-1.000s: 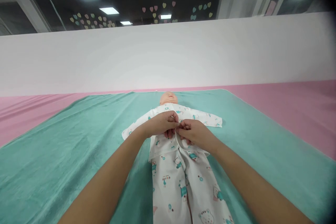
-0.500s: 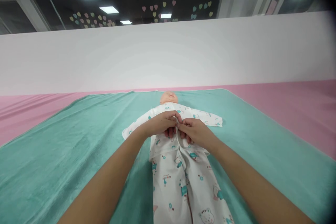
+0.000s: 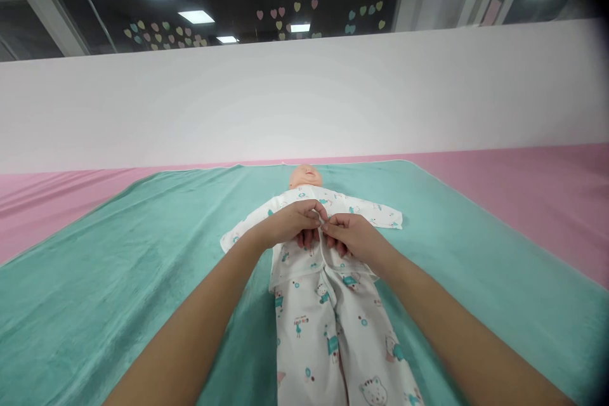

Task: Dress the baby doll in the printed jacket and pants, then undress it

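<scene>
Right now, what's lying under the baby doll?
A teal blanket lies under the doll, spread over a pink sheet. The part directly beneath the doll is covered, so unseen.

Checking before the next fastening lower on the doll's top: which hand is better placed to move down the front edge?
Probably the right hand: it already pinches the top's front edge, which trails down below it. The left hand pinches the same spot, fingers lying across the chest.

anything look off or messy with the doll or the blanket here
Nothing stands out. The doll lies straight on its back on the teal blanket, printed top and trousers in place. The left hand and right hand pinch the top's front edges together.
</scene>
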A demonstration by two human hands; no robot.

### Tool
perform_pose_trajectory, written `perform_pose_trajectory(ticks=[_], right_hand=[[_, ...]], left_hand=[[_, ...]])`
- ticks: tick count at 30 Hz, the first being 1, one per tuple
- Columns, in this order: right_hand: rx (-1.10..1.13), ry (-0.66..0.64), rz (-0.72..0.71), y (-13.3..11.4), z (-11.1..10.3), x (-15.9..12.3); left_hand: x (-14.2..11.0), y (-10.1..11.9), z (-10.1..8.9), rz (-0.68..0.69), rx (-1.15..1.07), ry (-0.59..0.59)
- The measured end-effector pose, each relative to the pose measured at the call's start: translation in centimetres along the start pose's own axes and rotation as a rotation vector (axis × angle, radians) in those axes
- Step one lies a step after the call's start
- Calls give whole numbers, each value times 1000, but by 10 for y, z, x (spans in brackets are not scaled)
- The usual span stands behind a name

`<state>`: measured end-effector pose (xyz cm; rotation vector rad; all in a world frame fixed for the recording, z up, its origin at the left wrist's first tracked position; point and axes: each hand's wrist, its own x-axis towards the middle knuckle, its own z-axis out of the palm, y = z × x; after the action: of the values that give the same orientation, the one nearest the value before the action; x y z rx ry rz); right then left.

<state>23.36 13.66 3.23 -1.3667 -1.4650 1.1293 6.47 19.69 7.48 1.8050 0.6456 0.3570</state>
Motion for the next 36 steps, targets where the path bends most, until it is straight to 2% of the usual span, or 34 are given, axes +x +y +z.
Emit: perform_pose_trajectory(ticks=[14,20,27,36], right_hand=[[69,-41,-24,3,-3,1],[60,-55,-25,1,-4,1],[-23,-9,4,0,-2,0],[-15,28,-5,2,0,0]], left_hand=[[1,-5,-4,13,-38,-41],[0,-1,-1,-8,-1,-22],[-1,0,-1,2,-12,-34],[-1,0,-1,-11,-6,-29]])
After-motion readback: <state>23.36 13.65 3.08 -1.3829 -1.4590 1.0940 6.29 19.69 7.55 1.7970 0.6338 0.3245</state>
